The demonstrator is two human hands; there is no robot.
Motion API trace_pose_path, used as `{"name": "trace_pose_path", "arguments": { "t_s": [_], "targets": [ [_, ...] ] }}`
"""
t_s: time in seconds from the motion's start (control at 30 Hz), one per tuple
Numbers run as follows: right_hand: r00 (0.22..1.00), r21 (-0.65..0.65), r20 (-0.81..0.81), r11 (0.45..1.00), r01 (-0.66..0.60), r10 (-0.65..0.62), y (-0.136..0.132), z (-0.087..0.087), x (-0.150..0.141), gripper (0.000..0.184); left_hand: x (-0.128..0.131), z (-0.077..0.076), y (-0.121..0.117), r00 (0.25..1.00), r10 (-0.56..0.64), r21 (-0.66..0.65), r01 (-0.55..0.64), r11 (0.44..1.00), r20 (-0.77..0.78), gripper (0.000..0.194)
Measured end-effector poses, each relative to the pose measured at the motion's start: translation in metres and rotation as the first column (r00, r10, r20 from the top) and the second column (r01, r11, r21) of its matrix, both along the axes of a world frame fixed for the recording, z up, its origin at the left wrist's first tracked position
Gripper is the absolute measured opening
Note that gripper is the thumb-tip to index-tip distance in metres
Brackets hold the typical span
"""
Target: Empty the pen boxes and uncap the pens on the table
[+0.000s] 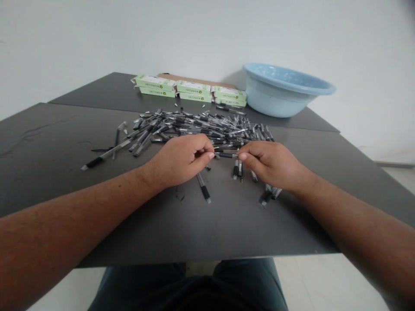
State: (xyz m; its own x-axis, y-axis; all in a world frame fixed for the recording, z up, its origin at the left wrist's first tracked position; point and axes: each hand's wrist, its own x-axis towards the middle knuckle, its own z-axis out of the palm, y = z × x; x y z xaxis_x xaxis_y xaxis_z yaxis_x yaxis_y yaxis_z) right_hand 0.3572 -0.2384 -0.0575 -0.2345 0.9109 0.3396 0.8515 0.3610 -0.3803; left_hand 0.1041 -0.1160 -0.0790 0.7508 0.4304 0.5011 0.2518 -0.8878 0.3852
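Observation:
Between my two hands is a clear pen [226, 155] with a black grip, held level above the table. My left hand [183, 160] pinches its left end between thumb and forefinger. At the other end, the thumb and forefinger of my right hand [270, 164] are closed on the barrel. Behind my hands spreads a heap of similar pens [194, 123]. Nearer to me, a loose pen [204, 188] lies just below my left hand, and a few more pens [237, 169] lie beside and under my right hand.
Light green boxes [193, 91] stand stacked in a row at the back of the dark table [207, 233]. A pale blue basin [279, 93] is at the back right, by the wall. One pen [97, 161] lies off to the left, and small tips [176, 105] are scattered behind the heap.

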Motion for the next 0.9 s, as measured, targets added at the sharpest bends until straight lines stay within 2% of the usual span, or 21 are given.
{"name": "trace_pose_path", "arguments": {
  "t_s": [0.1,0.17,0.27,0.4,0.47,0.57,0.73,0.9],
  "targets": [
    [0.997,-0.047,-0.040,0.997,0.062,-0.064,0.0009,-0.0009,-0.0007,0.018,-0.0002,0.0002,-0.0004,1.000,-0.013,0.010,0.013,1.000,-0.012,0.016],
    [0.999,-0.046,-0.014,0.998,0.052,-0.053,0.0009,-0.0012,-0.0011,0.015,0.0002,0.0007,-0.0006,1.000,-0.018,0.017,0.018,1.000,-0.016,0.016],
    [1.000,-0.045,0.016,0.999,-0.002,0.003,0.0000,-0.0009,-0.0018,0.030,0.0008,0.0016,-0.0006,1.000,-0.024,0.022,0.024,0.999,-0.009,0.016],
    [0.997,-0.066,-0.051,0.996,0.059,-0.063,-0.0015,-0.0006,-0.0027,0.015,0.0010,0.0020,-0.0003,0.999,-0.037,0.017,0.037,0.999,-0.005,0.016],
    [0.998,-0.050,-0.030,0.997,0.058,-0.059,-0.0016,0.0001,-0.0032,0.010,0.0009,0.0021,-0.0003,0.999,-0.039,0.014,0.039,0.999,-0.012,0.016],
    [1.000,-0.040,-0.008,0.999,0.016,-0.017,-0.0014,0.0010,-0.0037,0.027,0.0006,0.0022,-0.0006,0.999,-0.030,0.006,0.030,1.000,-0.023,0.016],
    [0.998,-0.071,-0.046,0.997,0.039,-0.042,-0.0005,-0.0006,-0.0036,0.015,0.0002,0.0034,-0.0009,0.999,-0.001,-0.008,0.001,1.000,-0.039,0.017],
    [1.000,-0.087,0.028,0.996,-0.007,0.009,0.0028,-0.0026,-0.0023,0.027,0.0005,0.0041,-0.0003,0.997,-0.028,0.010,0.029,1.000,-0.075,0.018]
  ]
}}
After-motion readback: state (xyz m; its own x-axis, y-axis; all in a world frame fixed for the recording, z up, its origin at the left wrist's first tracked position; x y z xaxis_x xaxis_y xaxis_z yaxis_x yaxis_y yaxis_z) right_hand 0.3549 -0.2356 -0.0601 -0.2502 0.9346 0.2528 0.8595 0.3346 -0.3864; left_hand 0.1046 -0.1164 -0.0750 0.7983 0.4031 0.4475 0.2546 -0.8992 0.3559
